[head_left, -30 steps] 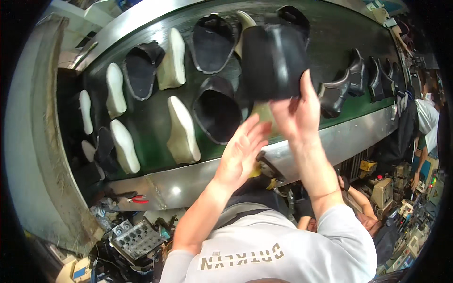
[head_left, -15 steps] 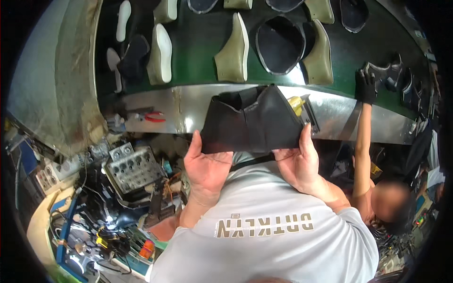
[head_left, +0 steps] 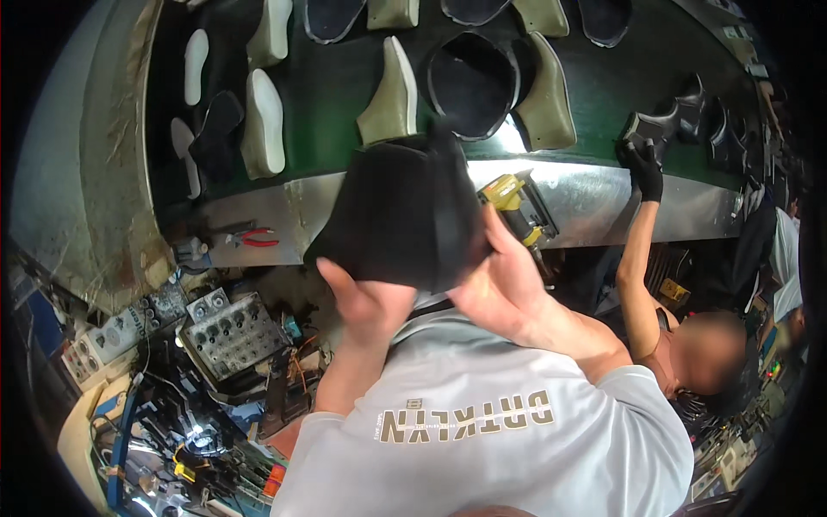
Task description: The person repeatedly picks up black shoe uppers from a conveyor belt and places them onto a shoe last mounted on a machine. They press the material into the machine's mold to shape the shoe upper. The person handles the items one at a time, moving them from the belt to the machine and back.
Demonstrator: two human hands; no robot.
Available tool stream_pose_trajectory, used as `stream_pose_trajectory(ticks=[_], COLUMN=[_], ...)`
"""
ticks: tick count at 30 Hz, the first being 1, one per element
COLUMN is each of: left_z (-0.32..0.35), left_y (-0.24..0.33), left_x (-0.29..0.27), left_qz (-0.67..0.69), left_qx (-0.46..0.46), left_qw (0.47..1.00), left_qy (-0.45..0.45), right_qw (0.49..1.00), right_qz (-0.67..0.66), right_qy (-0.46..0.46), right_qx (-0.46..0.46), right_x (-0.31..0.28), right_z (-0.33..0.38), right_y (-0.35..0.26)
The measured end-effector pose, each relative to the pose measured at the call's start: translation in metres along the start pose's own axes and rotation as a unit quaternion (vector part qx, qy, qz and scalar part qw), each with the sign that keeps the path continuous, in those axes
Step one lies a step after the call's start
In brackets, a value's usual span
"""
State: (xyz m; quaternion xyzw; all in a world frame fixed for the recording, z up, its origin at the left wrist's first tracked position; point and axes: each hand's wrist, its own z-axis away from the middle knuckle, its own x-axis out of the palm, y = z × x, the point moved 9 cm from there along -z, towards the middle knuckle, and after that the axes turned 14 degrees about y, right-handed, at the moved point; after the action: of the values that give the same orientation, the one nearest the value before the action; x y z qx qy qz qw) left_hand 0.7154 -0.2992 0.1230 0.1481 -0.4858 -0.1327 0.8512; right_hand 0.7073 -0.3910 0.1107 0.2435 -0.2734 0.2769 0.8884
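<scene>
You hold the black shoe upper [head_left: 405, 211] just below the green conveyor belt [head_left: 327, 95], your left hand [head_left: 366, 297] and right hand [head_left: 504, 276] both clamped on its lower edge. On the belt lie pale shoe forms [head_left: 392, 86]. Red pliers [head_left: 250, 237] rest on the belt's steel ledge; a yellow tool [head_left: 517, 202], possibly a stapler, sits behind your right hand.

Left hand [head_left: 372, 303], right hand [head_left: 504, 284] grip black shoe upper [head_left: 401, 215] above green conveyor [head_left: 332, 95].
</scene>
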Motion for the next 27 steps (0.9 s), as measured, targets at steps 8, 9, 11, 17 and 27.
stream_pose_trajectory(ticks=[8, 9, 11, 17, 27], left_z=[-0.049, -0.052, -0.048, -0.021, -0.039], left_y=[0.018, 0.025, 0.034, 0.091, 0.094], left_x=[-0.019, -0.036, -0.056, -0.129, -0.132], left_qz=[-0.060, 0.004, 0.036, -0.036, -0.511], left_qx=[-0.012, -0.021, -0.034, 0.062, 0.110], left_qw=[0.997, 0.996, 0.993, 0.958, 0.807], left_qy=[0.050, 0.092, 0.108, 0.279, 0.275], right_qw=[0.772, 0.750, 0.635, -0.001, 0.268], right_qz=[0.633, 0.623, 0.589, 0.643, 0.694], right_qy=[-0.016, 0.078, 0.131, 0.410, 0.226], right_qx=[-0.059, -0.211, -0.482, -0.648, -0.629], right_x=[-0.024, -0.014, 0.013, 0.020, 0.023], right_z=[-0.034, -0.042, -0.060, -0.120, -0.038], right_y=[-0.138, -0.191, -0.299, -0.471, -0.385])
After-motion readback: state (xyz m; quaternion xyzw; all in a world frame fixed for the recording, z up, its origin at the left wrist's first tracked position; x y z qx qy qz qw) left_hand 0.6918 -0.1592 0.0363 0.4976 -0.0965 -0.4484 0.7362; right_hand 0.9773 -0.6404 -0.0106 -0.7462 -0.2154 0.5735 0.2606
